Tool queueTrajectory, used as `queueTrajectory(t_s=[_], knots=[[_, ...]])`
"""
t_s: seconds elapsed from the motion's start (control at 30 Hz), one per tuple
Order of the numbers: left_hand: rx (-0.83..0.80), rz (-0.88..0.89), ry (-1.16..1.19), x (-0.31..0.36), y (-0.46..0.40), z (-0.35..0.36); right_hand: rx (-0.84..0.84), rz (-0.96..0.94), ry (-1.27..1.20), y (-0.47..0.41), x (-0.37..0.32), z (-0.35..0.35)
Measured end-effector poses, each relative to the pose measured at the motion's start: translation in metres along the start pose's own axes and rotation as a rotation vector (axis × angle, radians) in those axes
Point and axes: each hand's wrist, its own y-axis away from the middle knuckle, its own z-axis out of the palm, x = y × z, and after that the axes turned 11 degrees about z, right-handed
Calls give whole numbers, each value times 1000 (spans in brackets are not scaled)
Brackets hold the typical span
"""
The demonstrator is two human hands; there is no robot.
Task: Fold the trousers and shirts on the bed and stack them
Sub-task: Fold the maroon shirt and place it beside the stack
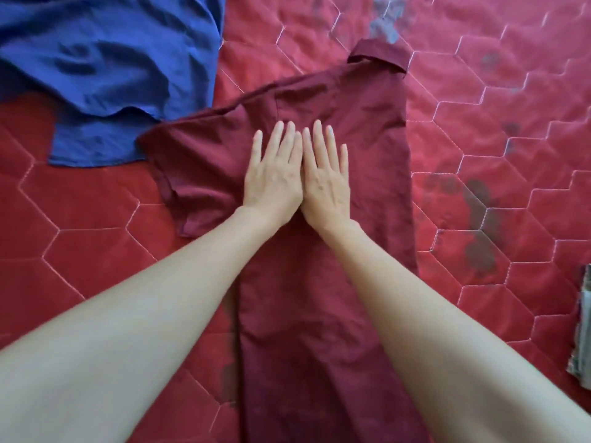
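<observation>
Shirt: the maroon shirt lies flat in the middle of the bed, collar away from the person, its right side already turned in to a straight edge, its left sleeve spread out to the left.
Hands: the left hand and right hand lie side by side, touching, on the chest of the shirt, fingers straight and pressing flat; neither grasps anything.
Handling: thin woven cloth, light and limp by the look of it; it should crease readily and slide a little on the quilt.
Where to hold: probably the sleeve's cuff and the left hem, pinched and carried over toward the middle.
Edges: the sleeve's far tip sits just beside the blue garment, so a lift there could drag it.
Room: bare quilt to the right and near left; a folded cloth at the right border.
</observation>
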Motion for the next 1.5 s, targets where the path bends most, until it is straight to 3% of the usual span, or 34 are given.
queueTrajectory(t_s=[0.1, 0.2, 0.27, 0.37, 0.43, 0.57, 0.63, 0.8, 0.93, 1.03, 1.13, 1.3, 1.5], knots=[[-20, -52, 25, -36, -18, 16, -24, 17, 63, -32, -8, 12], [63, -80, 1, -66, -10, 24, 11, 29, 77, -38, 17, 10], [101, -188, 9, -81, -4, 24, 12, 138, 90, -43, 48, 4], [91, -201, 27, -89, 1, 22, -29, 278, 130, -46, 84, -10], [92, -196, 35, -89, 2, 20, -12, 207, 167, -48, 84, -18], [104, -208, 37, -87, 2, 21, 11, -176, 130, -70, 26, -19], [104, -204, 22, -89, 2, 22, -32, -271, 155, -86, -3, -12], [113, -222, -16, -95, -3, 25, -56, -76, 117, -136, -3, -3], [89, -226, -38, -115, -14, 18, -126, -97, 189, -166, 4, -19], [58, -158, -50, -129, -13, 9, -43, -36, 144, -145, -16, -24], [85, -84, -43, -143, 5, -2, 41, -81, -75, -91, -53, -24], [146, -111, 59, -166, 64, -8, -63, -136, -229, 2, -105, -2], [136, -142, 110, -170, 81, -18, -122, -173, -119, 87, -130, 26]])
